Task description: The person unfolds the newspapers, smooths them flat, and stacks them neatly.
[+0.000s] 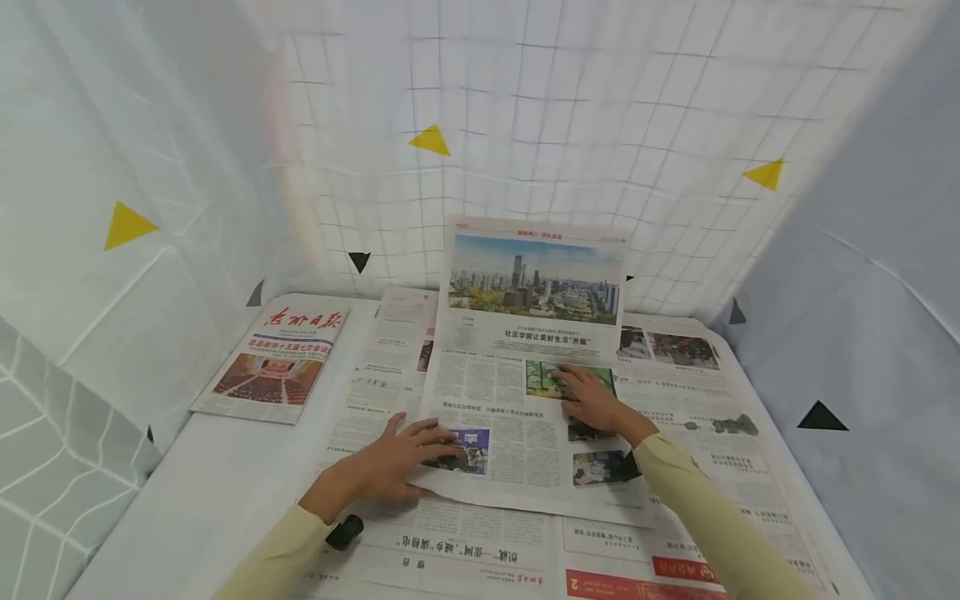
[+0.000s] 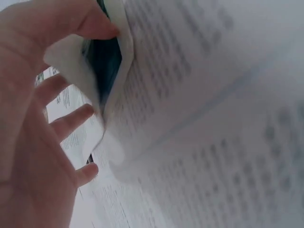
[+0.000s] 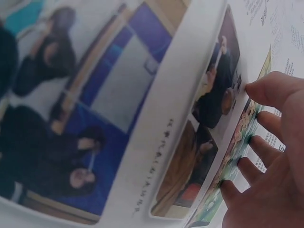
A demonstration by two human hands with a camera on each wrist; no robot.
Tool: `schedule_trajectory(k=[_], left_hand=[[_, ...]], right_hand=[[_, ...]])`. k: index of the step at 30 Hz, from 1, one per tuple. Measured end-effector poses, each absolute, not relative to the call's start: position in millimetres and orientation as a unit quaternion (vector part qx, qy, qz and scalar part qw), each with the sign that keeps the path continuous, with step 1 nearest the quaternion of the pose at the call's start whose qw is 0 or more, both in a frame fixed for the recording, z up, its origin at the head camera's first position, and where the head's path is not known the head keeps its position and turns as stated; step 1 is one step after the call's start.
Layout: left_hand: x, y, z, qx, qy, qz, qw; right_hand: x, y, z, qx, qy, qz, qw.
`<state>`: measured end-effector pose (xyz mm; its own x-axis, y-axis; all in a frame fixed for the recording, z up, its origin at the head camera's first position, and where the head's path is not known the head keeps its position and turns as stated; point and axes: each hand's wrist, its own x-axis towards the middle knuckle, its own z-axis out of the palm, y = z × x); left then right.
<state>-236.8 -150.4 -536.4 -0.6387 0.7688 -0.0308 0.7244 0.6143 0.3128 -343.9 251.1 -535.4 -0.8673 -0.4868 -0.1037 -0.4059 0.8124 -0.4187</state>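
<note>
A newspaper page (image 1: 495,383) with a city skyline photo lies over a spread newspaper (image 1: 712,417); its top part rises against the back sheet. My left hand (image 1: 386,458) rests at the page's lower left edge, fingers spread over a small photo. In the left wrist view the left thumb (image 2: 97,23) touches paper by a raised flap (image 2: 76,66), which partly hides the fingers. Farther up on the right side, my right hand (image 1: 596,400) lies on the page near a green picture (image 1: 536,379). Its fingers (image 3: 266,152) are spread and touch the paper.
A folded newspaper (image 1: 270,367) with a red title lies at the table's left. White sheeting (image 1: 570,108) with grid lines and yellow and black triangles encloses the white table (image 1: 180,492). Dark wrist devices (image 1: 345,532) sit at the sleeves.
</note>
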Motion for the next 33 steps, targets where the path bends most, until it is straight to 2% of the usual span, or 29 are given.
schedule_trajectory(k=[5,21,33], left_hand=[[-247,-157,-536,0.387,0.909,0.15,0.048],[-275,-150,-551,0.198,0.956,0.218,-0.001],[-285,-121,-539,0.253,0.922,0.29,-0.052]], right_hand=[[-343,250,-533,-0.238,0.948,-0.186,0.099],[-340,250,-531,-0.257,0.943,-0.195,0.087],[-341,244,-530,-0.245,0.95,-0.175,0.086]])
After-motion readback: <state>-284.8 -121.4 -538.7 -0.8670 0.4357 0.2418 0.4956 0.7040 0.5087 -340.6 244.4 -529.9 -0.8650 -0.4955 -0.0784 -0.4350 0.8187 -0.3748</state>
